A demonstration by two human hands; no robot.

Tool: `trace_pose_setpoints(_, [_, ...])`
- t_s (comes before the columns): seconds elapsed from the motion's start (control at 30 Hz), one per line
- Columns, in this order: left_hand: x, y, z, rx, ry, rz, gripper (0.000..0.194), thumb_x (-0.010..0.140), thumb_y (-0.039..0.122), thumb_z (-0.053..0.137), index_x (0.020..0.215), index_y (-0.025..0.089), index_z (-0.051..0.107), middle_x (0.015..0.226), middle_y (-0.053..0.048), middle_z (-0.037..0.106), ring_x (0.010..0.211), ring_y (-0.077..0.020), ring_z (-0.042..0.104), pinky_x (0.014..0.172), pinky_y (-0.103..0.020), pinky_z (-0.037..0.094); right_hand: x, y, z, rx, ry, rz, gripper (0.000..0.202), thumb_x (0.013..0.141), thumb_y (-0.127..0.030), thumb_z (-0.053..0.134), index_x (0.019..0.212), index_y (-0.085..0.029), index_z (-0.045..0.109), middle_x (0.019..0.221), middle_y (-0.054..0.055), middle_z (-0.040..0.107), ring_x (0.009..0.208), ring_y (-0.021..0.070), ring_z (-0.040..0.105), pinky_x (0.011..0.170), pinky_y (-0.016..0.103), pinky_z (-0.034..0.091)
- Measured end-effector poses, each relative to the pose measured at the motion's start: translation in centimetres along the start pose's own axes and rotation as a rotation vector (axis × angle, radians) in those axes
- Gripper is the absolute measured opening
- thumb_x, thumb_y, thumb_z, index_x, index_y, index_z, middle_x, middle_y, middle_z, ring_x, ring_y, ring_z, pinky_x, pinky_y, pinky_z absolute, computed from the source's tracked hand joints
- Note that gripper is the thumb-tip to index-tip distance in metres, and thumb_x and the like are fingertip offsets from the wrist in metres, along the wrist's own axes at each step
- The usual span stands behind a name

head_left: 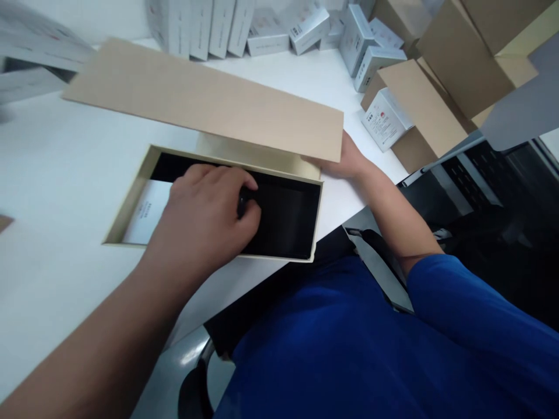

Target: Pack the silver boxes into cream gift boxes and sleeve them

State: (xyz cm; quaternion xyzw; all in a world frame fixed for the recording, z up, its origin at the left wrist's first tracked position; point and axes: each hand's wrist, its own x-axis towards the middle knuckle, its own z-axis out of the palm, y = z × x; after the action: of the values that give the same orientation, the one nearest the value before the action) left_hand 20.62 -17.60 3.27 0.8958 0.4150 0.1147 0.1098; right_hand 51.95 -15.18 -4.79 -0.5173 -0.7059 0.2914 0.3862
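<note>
A long cardboard box (pixel 318 221) lies open on the white table, its flat brown lid (pixel 209 105) raised along the far side. My left hand (pixel 209 203) reaches down into it, fingers curled and thumb bent in around a small black rounded object (pixel 243 202), mostly hidden. Beneath the hand is a black insert (pixel 286 218) filling most of the box. A white printed card or small box (pixel 148 212) sits at the left end. My right hand (pixel 345 157) grips the lid at its right end, with most of its fingers hidden behind the cardboard.
White printed boxes (pixel 201 29) stand in a row at the back. More small white boxes (pixel 371 52) lie at the back right, beside open brown cartons (pixel 428 105). Another stack of white boxes (pixel 35 46) is at the far left. The table edge (pixel 262 270) runs close to my body.
</note>
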Motion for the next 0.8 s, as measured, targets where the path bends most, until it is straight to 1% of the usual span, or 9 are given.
trace_pose_setpoints(0.07, [0.0,0.2,-0.4,-0.069,0.076,-0.06,0.03,0.09,0.046,0.05,0.108,0.025,0.064,0.082,-0.009,0.067,0.11,-0.0427,0.066,0.102,-0.061,0.055,0.1,-0.3,0.1,0.037,0.045,0.044,0.075,0.082,-0.086,0.074,0.119,-0.022,0.068,0.125,0.008,0.078,0.132,0.0305,0.067,0.114,0.053,0.061])
trace_pose_setpoints(0.13, [0.0,0.6,-0.8,-0.119,0.147,-0.11,0.034,0.089,0.051,0.054,0.108,0.025,0.063,0.091,-0.012,0.07,0.117,-0.0439,0.066,0.105,-0.061,0.055,0.4,-0.6,0.0,0.034,0.117,0.108,0.067,0.089,-0.088,0.064,0.118,-0.028,0.069,0.118,0.003,0.079,0.125,0.026,0.069,0.11,0.048,0.063])
trace_pose_setpoints(0.2, [-0.1,1.1,-1.2,-0.156,0.195,-0.121,0.035,0.09,0.054,0.054,0.105,0.024,0.063,0.106,-0.016,0.074,0.121,-0.0458,0.067,0.107,-0.064,0.052,0.8,-1.0,-0.5,-0.045,0.211,0.153,0.058,0.099,-0.084,0.052,0.12,-0.032,0.068,0.117,0.001,0.079,0.125,0.0245,0.07,0.111,0.047,0.062])
trace_pose_setpoints(0.27, [-0.3,1.6,-1.4,-0.172,0.241,-0.135,0.036,0.091,0.057,0.053,0.099,0.024,0.063,0.109,-0.017,0.076,0.122,-0.0483,0.068,0.11,-0.068,0.048,0.8,-1.6,-1.5,-0.204,0.315,0.168,0.049,0.107,-0.073,0.044,0.128,-0.035,0.066,0.124,0.003,0.077,0.134,0.0256,0.066,0.118,0.051,0.058])
trace_pose_setpoints(0.33, [-0.6,1.9,-1.6,-0.177,0.307,-0.173,0.035,0.09,0.059,0.053,0.094,0.025,0.063,0.103,-0.016,0.075,0.122,-0.0496,0.068,0.111,-0.072,0.045,0.3,-2.2,-3.0,-0.426,0.409,0.176,0.045,0.108,-0.064,0.045,0.14,-0.036,0.061,0.138,0.006,0.072,0.15,0.0293,0.056,0.125,0.061,0.05])
trace_pose_setpoints(0.43, [-1.1,1.9,-1.5,-0.175,0.386,-0.229,0.033,0.09,0.059,0.055,0.092,0.027,0.063,0.098,-0.014,0.073,0.125,-0.0481,0.066,0.111,-0.073,0.041,-1.5,-2.4,-5.1,-0.757,0.586,0.221,0.05,0.106,-0.06,0.052,0.153,-0.042,0.053,0.152,0.008,0.063,0.168,0.0327,0.031,0.132,0.071,0.036])
trace_pose_setpoints(0.53, [-1.3,1.7,-1.5,-0.169,0.398,-0.231,0.033,0.09,0.06,0.057,0.093,0.028,0.063,0.099,-0.012,0.073,0.128,-0.0473,0.063,0.111,-0.075,0.036,-3.7,-1.9,-5.8,-0.891,0.735,0.313,0.053,0.105,-0.055,0.055,0.156,-0.04,0.05,0.157,0.011,0.058,0.167,0.0366,0.027,0.133,0.075,0.029])
trace_pose_setpoints(0.63, [-1.2,1.8,-1.6,-0.184,0.382,-0.202,0.035,0.089,0.06,0.055,0.093,0.027,0.062,0.1,-0.013,0.075,0.127,-0.0479,0.063,0.111,-0.077,0.031,-5.1,-1.6,-4.9,-0.899,0.741,0.372,0.06,0.099,-0.046,0.063,0.155,-0.03,0.051,0.16,0.016,0.053,0.159,0.0433,0.039,0.128,0.081,0.031])
trace_pose_setpoints(0.8, [-1.5,1.9,-1.4,-0.244,0.402,-0.209,0.034,0.084,0.059,0.056,0.093,0.027,0.062,0.101,-0.011,0.075,0.128,-0.0468,0.061,0.114,-0.076,0.026,-5.1,-2.2,-3.1,-0.839,0.681,0.256,0.067,0.095,-0.031,0.064,0.158,-0.028,0.042,0.158,0.017,0.054,0.153,0.0339,0.05,0.128,0.065,0.044])
